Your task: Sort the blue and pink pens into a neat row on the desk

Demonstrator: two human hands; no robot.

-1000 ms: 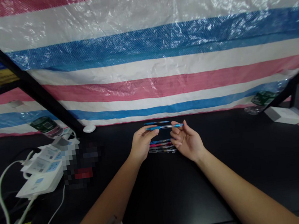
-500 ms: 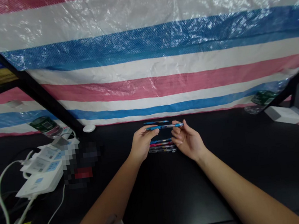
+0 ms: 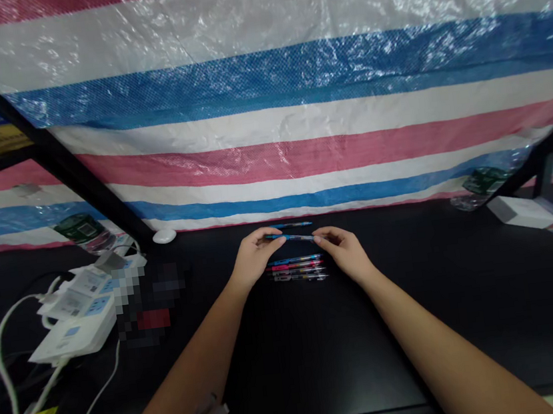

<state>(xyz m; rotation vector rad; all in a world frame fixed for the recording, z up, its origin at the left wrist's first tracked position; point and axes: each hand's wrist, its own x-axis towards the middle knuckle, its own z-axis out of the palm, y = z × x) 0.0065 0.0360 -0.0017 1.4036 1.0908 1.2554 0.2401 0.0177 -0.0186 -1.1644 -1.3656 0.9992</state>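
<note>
A blue pen [image 3: 299, 237] lies crosswise between my two hands, low over the black table. Its blue grip end is pinched by my left hand [image 3: 256, 255], thumb against fingers. At the clear right end, my right hand [image 3: 340, 247] pinches the barrel between thumb and fingertips. Just behind it another blue pen [image 3: 293, 225] rests on the table. Nearer to me several pens lie side by side in a row: a blue one [image 3: 296, 260], a red one [image 3: 296, 265] and dark or clear ones [image 3: 299, 277].
At left stand a white power strip [image 3: 82, 325] with plugs and cables, and a plastic bottle [image 3: 85, 234]. A white mouse-like object [image 3: 164, 236] sits at the back. On the right are another bottle [image 3: 480, 185] and a white box [image 3: 523, 211]. A striped sheet [image 3: 300, 157] hangs behind.
The held pen has come down slightly and shifted left. My right hand has turned from palm-up to a downward pinch on the pen's right end.
</note>
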